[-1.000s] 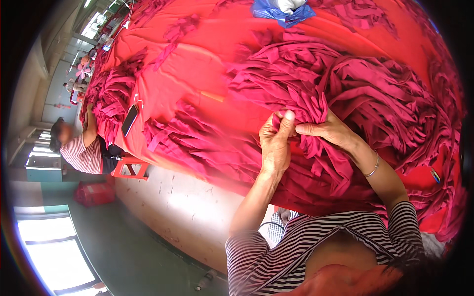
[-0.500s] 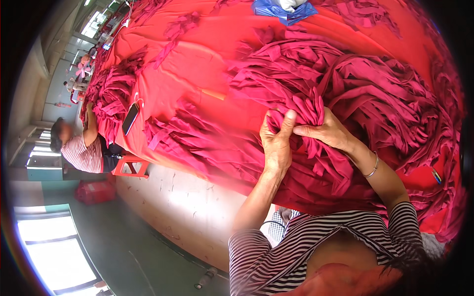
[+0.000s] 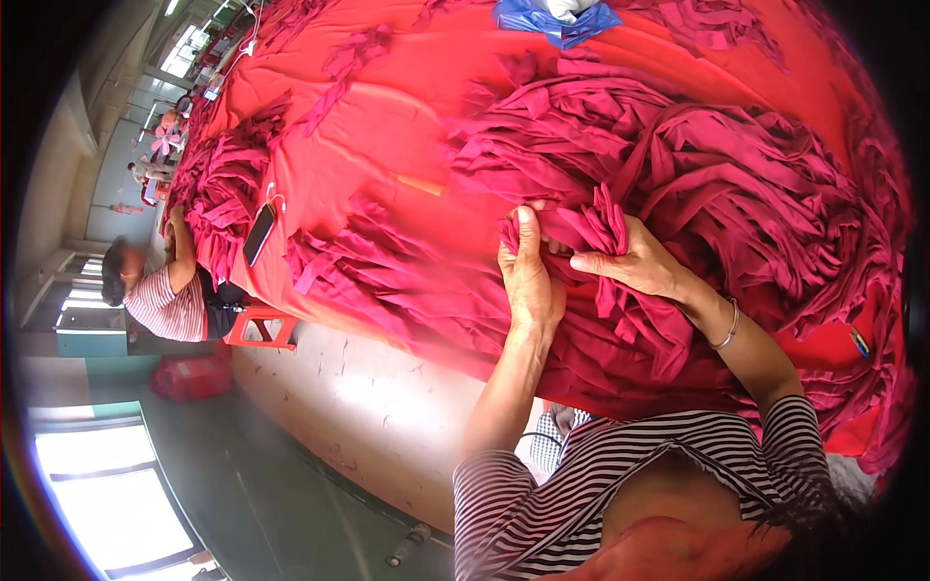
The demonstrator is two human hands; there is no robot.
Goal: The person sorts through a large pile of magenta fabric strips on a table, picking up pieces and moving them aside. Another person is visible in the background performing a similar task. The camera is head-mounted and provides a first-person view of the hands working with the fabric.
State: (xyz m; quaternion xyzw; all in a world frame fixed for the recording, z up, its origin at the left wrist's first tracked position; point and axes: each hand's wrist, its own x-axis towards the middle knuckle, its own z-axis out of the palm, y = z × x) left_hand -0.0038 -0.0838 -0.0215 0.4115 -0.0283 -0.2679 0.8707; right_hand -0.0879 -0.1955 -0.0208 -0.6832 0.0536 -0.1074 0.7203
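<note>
Both my hands hold a bunch of dark red fabric strips [image 3: 603, 225] above the table. My left hand [image 3: 529, 281] is closed on one part of the bunch, its thumb pointing up along the cloth. Close by, my right hand [image 3: 639, 261] grips the folded strips between thumb and fingers, and the folds stick up over it. The strip ends hang below my right hand. A large tangled heap of the same fabric strips [image 3: 746, 184] lies just beyond and to the right. My left fingers are partly hidden by the cloth.
Bright red cloth [image 3: 378, 126] covers the table. A phone [image 3: 260, 234] with a white cord lies to the left, and a blue plastic bag [image 3: 557, 27] at the far side. Another person [image 3: 167, 300] sits by a red stool [image 3: 260, 327]. A small cutter-like tool [image 3: 859, 342] lies at right.
My left hand has shifted slightly left and up, drawing part of the cloth away from my right hand. The gap between my hands has widened. My right hand has barely moved.
</note>
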